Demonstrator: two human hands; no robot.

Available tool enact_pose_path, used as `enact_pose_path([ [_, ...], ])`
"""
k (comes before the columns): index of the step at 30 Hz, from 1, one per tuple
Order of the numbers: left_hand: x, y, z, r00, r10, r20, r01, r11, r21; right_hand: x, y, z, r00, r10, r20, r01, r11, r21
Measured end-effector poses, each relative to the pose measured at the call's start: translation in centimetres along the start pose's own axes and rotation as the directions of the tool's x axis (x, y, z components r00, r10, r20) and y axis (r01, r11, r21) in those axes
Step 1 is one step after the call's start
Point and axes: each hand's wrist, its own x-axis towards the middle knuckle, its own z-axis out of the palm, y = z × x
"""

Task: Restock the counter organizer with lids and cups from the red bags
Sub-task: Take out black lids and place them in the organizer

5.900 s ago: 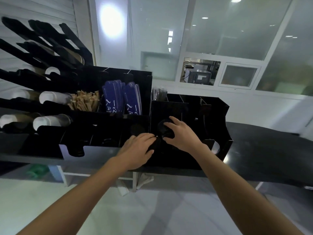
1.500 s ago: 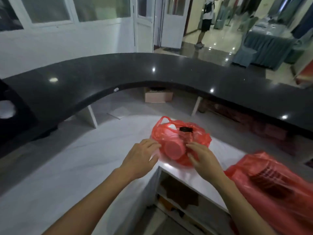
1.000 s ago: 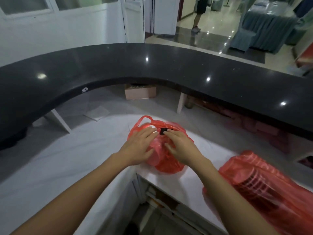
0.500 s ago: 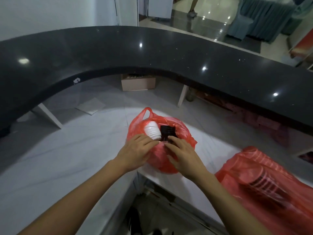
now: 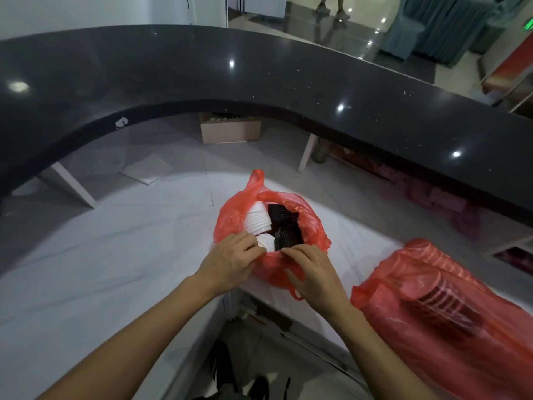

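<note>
I can read no text, label, brand or number anywhere here. In the upper right of the frame a small green lit sign (image 5: pixel 528 23) glows, too blurred for me to read.

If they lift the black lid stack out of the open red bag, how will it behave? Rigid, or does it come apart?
Probably loose: the black lid stack already bends inside the red bag, so it may splay unless gripped at both ends. Likely light, being thin nested lids. The bag looks like floppy film, so it may drag along unless the left hand pins it.
</note>
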Motion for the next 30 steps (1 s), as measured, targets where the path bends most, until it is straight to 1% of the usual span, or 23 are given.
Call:
enact_pose_path([
  [2,-0.2,0.2,0.1,1.000,-0.001,0.013,0.000,1.000,0.009,-0.2,-0.3,-0.5,1.000,0.021,0.016,-0.022,0.999,0.024],
  [5,-0.4,0.7,0.1,0.999,-0.006,0.049,0.005,1.000,0.023,0.8,-0.8,-1.4,0.993,0.113,0.033,-0.115,0.991,0.061],
  [8,-0.6,1.1,0.3,0.996,-0.021,0.085,0.018,0.999,0.032,3.4,-1.0,-1.8,0.979,0.198,0.056,-0.198,0.980,-0.005],
  [11,-0.7,1.3,0.6,0.996,-0.039,0.079,0.038,0.999,0.014,5.4,-1.9,-1.6,0.963,0.254,0.090,-0.247,0.966,-0.076],
  [16,-1.1,2.0,0.7,0.997,-0.029,0.066,0.031,0.999,-0.018,6.6,-3.2,-0.9,0.927,0.342,0.156,-0.330,0.939,-0.095],
  [20,-1.4,2.0,0.4,0.998,-0.044,0.045,0.046,0.998,-0.047,6.8,-2.7,-1.0,0.911,0.360,0.203,-0.347,0.933,-0.097],
  [25,-1.1,2.0,0.1,0.997,-0.048,0.054,0.051,0.998,-0.048,6.6,-2.1,-1.6,0.927,0.329,0.181,-0.317,0.944,-0.095],
  [28,-0.6,2.2,-0.3,0.996,-0.069,0.058,0.073,0.995,-0.063,6.6,-1.9,-2.4,0.937,0.310,0.163,-0.309,0.951,-0.035],
  [30,-0.3,2.1,-0.5,0.993,-0.107,0.053,0.112,0.988,-0.104,6.7,-1.8,-3.2,0.943,0.286,0.169,-0.294,0.955,0.028],
])
